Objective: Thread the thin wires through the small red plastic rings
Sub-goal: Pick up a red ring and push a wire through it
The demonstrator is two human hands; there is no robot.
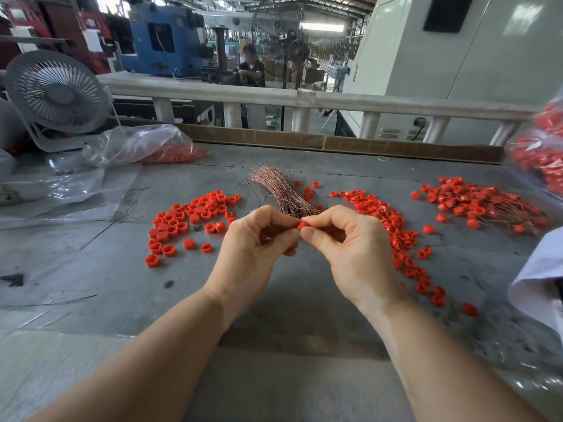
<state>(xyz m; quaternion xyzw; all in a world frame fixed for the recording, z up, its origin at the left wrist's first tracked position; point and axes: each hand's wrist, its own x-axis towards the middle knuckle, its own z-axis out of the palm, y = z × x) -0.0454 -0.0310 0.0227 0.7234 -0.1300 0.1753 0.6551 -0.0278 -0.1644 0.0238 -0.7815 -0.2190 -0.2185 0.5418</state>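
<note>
Head view: right hand (350,242) pinched light, slippery red ring (301,225) by its rim; left hand (256,242) curled, seemingly round limp, springy wire.

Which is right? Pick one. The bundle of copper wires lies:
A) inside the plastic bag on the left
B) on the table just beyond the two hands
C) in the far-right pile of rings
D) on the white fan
B: the bundle of copper wires fans out on the table, directly behind the left hand and right hand, which pinch a red ring.
</note>
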